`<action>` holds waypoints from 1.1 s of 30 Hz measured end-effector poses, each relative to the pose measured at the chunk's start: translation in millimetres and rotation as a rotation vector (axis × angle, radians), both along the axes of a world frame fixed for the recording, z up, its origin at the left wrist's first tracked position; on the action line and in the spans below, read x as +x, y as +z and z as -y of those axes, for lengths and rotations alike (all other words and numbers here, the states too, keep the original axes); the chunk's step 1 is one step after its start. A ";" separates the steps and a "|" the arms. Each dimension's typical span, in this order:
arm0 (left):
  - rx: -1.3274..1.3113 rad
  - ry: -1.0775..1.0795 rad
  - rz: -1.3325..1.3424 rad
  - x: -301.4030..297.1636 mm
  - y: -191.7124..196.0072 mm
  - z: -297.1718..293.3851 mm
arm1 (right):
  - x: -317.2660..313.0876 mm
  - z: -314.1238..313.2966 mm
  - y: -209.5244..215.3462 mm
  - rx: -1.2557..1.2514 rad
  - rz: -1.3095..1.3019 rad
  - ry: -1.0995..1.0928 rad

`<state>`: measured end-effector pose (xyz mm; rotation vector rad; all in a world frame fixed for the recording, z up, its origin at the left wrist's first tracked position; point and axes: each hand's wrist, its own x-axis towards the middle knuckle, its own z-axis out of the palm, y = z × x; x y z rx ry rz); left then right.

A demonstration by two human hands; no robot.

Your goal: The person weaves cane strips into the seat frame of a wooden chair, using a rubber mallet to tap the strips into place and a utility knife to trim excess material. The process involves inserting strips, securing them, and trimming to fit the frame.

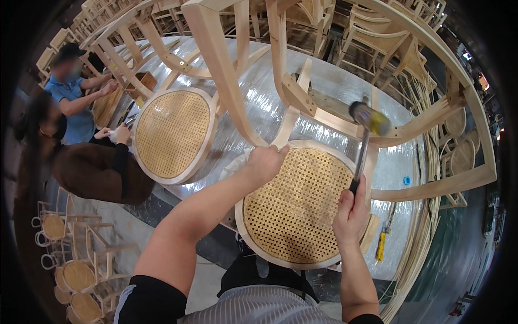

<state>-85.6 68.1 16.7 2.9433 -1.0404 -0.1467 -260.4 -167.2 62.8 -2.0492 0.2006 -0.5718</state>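
Note:
A chair lies with its round woven-cane seat [299, 208] in front of me, pale wooden legs and frame reaching away. My left hand [264, 163] is closed at the seat's far left rim, by the foot of a curved wooden leg [229, 81]. What its fingers pinch, if anything, is hidden. My right hand [349, 216] grips the dark handle of a mallet [372, 120] over the seat's right side. The mallet's yellow and black head is raised beyond the seat and smeared by motion. Whitish cloth-like material [235, 164] shows beside my left wrist.
Another cane-seated chair [172, 135] lies to the left on the film-covered table [396, 216]. Two people [75, 102] work there. A yellow-handled tool [381, 245], a blue ring [407, 180] and long cane strips [426, 216] lie at right. Stacked chairs [372, 38] stand behind.

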 end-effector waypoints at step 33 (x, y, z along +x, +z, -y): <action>0.013 -0.013 -0.042 5.1 7.1 14.2 | 8.8 20.3 -7.5 -0.425 0.289 -0.003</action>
